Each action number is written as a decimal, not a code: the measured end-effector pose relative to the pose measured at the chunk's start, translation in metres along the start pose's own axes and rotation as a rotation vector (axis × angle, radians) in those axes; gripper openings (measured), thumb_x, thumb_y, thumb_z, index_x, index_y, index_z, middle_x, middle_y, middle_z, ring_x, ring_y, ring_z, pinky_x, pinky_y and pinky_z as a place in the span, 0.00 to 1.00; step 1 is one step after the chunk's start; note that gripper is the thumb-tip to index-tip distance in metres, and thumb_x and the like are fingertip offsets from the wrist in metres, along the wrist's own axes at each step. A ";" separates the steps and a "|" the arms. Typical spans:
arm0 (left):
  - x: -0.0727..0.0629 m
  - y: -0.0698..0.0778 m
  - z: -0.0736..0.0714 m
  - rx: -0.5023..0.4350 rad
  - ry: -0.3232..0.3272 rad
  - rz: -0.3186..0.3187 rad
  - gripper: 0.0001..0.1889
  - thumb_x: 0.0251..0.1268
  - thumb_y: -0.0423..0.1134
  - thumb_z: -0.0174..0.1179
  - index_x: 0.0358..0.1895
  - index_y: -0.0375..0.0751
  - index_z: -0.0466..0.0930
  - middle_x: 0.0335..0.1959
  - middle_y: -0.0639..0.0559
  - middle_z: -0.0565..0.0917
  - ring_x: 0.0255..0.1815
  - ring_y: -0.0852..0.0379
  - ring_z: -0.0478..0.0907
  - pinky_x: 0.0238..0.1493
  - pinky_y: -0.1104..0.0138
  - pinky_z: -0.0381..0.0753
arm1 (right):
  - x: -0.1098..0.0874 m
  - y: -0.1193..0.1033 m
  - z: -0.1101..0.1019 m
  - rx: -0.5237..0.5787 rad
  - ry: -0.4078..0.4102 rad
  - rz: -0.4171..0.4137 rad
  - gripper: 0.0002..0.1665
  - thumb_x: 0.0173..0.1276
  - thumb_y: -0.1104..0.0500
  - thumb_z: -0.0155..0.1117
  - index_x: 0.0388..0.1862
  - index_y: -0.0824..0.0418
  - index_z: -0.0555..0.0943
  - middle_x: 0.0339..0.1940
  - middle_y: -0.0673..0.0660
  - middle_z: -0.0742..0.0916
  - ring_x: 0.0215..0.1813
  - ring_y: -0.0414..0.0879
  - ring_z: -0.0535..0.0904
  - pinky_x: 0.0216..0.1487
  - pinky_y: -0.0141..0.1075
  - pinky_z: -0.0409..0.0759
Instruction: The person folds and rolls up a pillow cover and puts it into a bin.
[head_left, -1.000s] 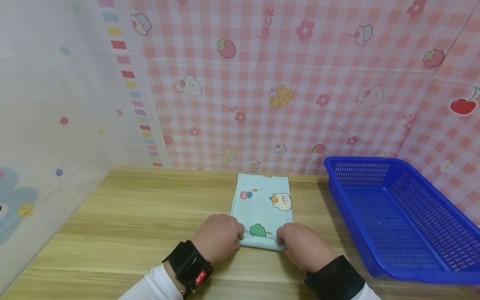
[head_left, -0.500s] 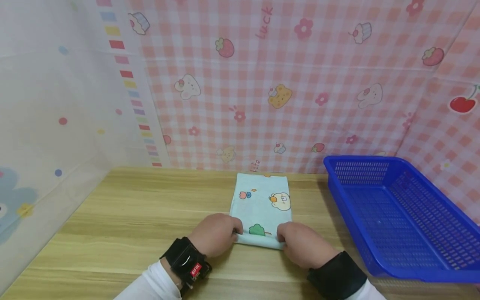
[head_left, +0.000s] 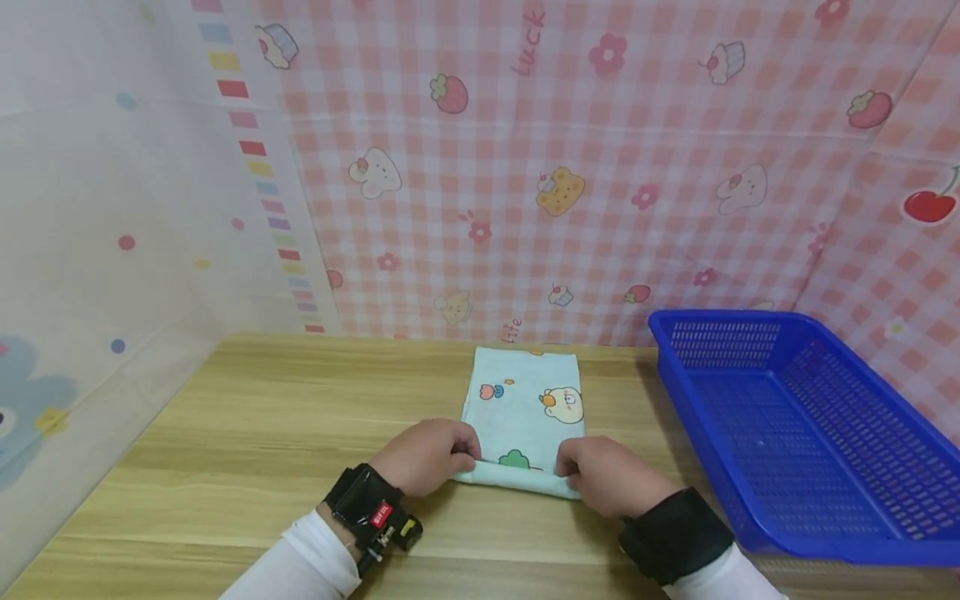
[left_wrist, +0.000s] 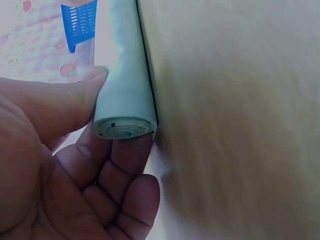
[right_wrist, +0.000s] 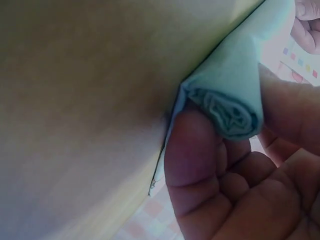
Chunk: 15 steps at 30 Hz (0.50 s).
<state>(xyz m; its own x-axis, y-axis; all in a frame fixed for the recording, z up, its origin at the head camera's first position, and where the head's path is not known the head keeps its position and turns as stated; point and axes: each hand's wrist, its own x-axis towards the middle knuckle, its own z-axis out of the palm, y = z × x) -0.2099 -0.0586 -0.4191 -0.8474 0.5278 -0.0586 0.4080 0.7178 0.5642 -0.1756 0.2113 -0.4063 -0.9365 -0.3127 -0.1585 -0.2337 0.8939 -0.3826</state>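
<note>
At the far left hangs a white sheet (head_left: 112,183) with coloured dots and a blue cartoon figure; next to it a strip of small coloured rectangles (head_left: 267,188) borders a pink checked backdrop (head_left: 495,133) printed with strawberries, cupcakes and animal faces. Below lies a wood-grain counter (head_left: 300,433).

Left of centre, a person's left hand (head_left: 425,457) reaches in from a white sleeve (head_left: 296,567), a black wrist strap (head_left: 363,504) with a red label above the cuff. Its fingers (left_wrist: 132,162) are curled, pinching the left end of a rolled edge against the thumb; the left wrist view shows the roll's end as a tight spiral.

In the middle of the counter is the roll's owner, a pale blue printed cloth (head_left: 525,417), rolled at the near edge and lying flat behind, its far edge near the backdrop. Tulips, a white face and a green tree decorate it, the tree partly covered by the roll.

Just right of centre, the right hand (head_left: 615,475), in a black wristband (head_left: 675,537), pinches the roll's other end, thumb on one side, curled fingers on the other.

Farther right, apart from the cloth, stands a blue plastic mesh basket (head_left: 772,433).
</note>
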 end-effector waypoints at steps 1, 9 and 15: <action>0.001 0.001 0.000 0.008 0.001 0.004 0.04 0.73 0.38 0.65 0.37 0.51 0.84 0.31 0.60 0.81 0.35 0.58 0.75 0.42 0.62 0.74 | 0.001 0.000 -0.001 0.004 -0.003 0.007 0.12 0.69 0.68 0.70 0.32 0.52 0.82 0.31 0.47 0.85 0.36 0.44 0.76 0.47 0.44 0.79; 0.003 0.006 0.002 0.094 0.022 0.023 0.08 0.72 0.36 0.65 0.33 0.53 0.87 0.33 0.62 0.82 0.37 0.61 0.76 0.46 0.63 0.78 | 0.005 -0.001 -0.004 0.022 -0.004 0.073 0.10 0.68 0.67 0.70 0.31 0.54 0.81 0.29 0.50 0.83 0.34 0.45 0.75 0.40 0.40 0.76; -0.003 0.012 0.001 0.257 0.047 0.102 0.02 0.63 0.38 0.71 0.35 0.49 0.93 0.36 0.61 0.82 0.37 0.63 0.77 0.46 0.65 0.81 | -0.002 -0.005 0.002 -0.048 0.101 -0.020 0.13 0.64 0.69 0.72 0.27 0.53 0.81 0.27 0.48 0.83 0.32 0.44 0.75 0.40 0.41 0.77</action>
<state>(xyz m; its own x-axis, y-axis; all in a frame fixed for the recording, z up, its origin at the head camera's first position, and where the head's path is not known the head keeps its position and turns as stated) -0.2019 -0.0514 -0.4129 -0.8101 0.5856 0.0292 0.5594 0.7570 0.3377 -0.1723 0.2069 -0.4062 -0.9526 -0.2987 -0.0575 -0.2626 0.9029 -0.3404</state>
